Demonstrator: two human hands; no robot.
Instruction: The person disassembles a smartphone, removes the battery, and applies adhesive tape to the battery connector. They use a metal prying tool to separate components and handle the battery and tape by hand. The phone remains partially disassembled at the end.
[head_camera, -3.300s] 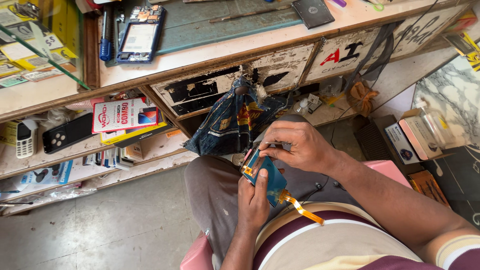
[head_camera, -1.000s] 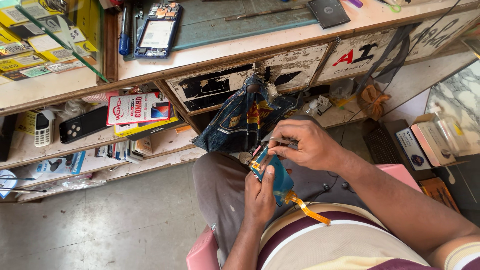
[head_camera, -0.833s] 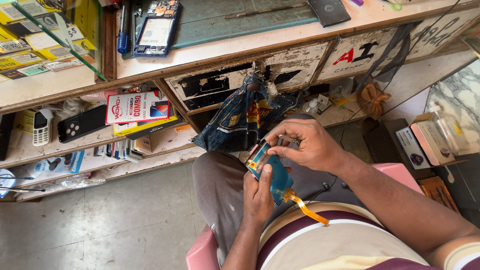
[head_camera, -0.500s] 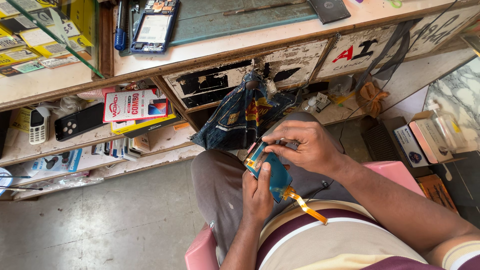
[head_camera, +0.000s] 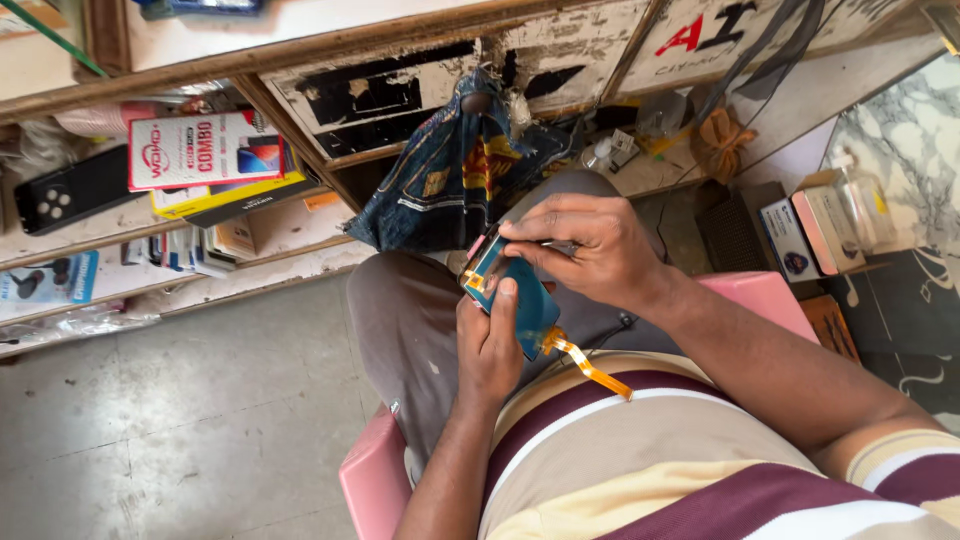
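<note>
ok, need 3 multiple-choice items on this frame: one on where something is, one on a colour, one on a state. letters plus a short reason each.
1. Where does the dark blue printed cloth bag hang?
A. on the floor
B. off the counter edge, above the knee
C. on the pink seat

2. What colour is the flat ribbon cable trailing from the small teal panel?
A. orange
B. white
C. black

3. How is the teal panel held?
A. lying loose on the lap
B. in the right hand only
C. gripped in the left hand, right hand fingertips at its top edge

Answers:
1 B: the bag drops from the worn wooden counter front, just over the grey trouser leg.
2 A: the strip shows orange against the striped shirt.
3 C: the left thumb lies across the panel and the right fingers pinch at its upper end.
</note>
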